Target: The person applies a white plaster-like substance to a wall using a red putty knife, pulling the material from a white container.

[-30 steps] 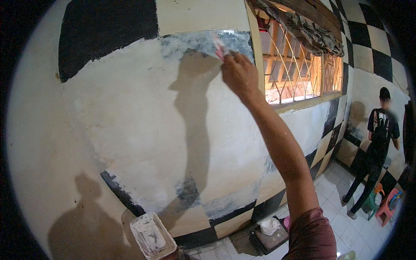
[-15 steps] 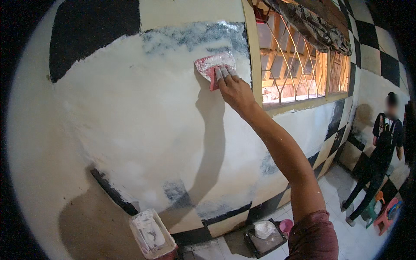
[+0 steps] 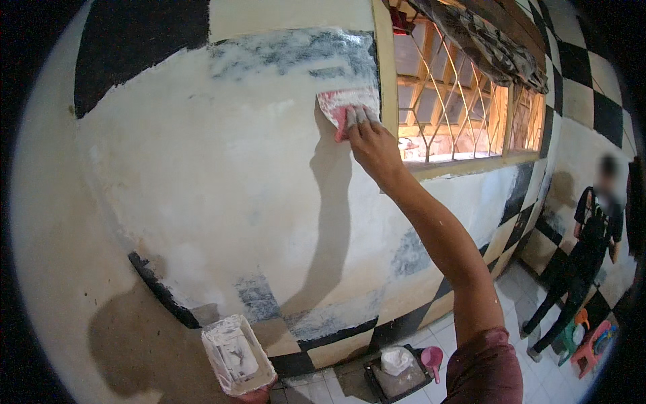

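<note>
My right hand (image 3: 365, 135) has putty-smeared fingers closed on a pink scraper (image 3: 336, 108) with white paste on its face, held against the wall (image 3: 249, 161) just left of the yellow window frame (image 3: 385, 74). Thin white coating covers much of this wall, with grey-black patches showing through above the scraper and lower down, and black-and-cream squares round it. My left hand (image 3: 258, 394), mostly hidden at the lower edge, grips a white rectangular tub (image 3: 237, 353) of white paste from beneath.
On the tiled floor (image 3: 316, 392) stand a black tray (image 3: 415, 380) with a white bag (image 3: 397, 361) and a pink dipper (image 3: 432, 361). A barred window (image 3: 444, 114) has bunched dark cloth above. At right, a person (image 3: 585, 236) in dark clothes stands by red (image 3: 585, 357) and green stools.
My right hand came down from the dark upper patch, then slid slightly right toward the window frame, the scraper's white-smeared face now showing. The tub in my left hand has risen slightly in view.
</note>
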The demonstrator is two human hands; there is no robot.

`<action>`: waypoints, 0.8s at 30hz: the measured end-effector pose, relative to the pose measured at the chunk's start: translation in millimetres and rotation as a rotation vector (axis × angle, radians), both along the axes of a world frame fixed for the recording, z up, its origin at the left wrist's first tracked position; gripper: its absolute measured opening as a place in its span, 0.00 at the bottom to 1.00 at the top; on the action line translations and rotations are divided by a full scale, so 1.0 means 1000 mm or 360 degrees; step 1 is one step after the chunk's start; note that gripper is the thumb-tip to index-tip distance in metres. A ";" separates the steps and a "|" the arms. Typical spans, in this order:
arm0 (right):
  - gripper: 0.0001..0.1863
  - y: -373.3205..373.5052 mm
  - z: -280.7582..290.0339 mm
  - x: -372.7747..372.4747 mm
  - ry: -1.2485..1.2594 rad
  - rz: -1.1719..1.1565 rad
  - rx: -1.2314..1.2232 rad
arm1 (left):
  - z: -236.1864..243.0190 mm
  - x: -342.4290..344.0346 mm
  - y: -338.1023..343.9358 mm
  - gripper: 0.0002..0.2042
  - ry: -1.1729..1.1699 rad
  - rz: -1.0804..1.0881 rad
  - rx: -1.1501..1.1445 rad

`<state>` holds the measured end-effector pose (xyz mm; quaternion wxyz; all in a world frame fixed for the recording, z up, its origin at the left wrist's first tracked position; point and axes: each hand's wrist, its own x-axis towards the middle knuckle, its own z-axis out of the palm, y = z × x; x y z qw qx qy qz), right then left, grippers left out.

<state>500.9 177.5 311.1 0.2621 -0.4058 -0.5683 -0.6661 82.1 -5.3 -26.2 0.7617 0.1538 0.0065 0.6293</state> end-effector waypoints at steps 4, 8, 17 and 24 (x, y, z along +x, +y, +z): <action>0.10 -0.044 0.022 -0.019 0.0596 0.0173 -0.0259 | -0.010 -0.001 -0.002 0.41 -0.0011 0.0025 -0.0008; 0.14 -0.057 0.071 -0.017 0.1108 0.0177 -0.0258 | -0.014 -0.006 -0.005 0.42 -0.0023 0.0052 -0.0001; 0.09 0.017 0.071 -0.125 0.0627 0.0432 -0.0144 | -0.033 -0.023 -0.003 0.46 0.0030 0.0092 0.0095; 0.13 -0.044 0.062 -0.183 0.1124 0.0869 -0.0462 | -0.172 -0.092 0.034 0.45 0.0434 0.0244 0.0161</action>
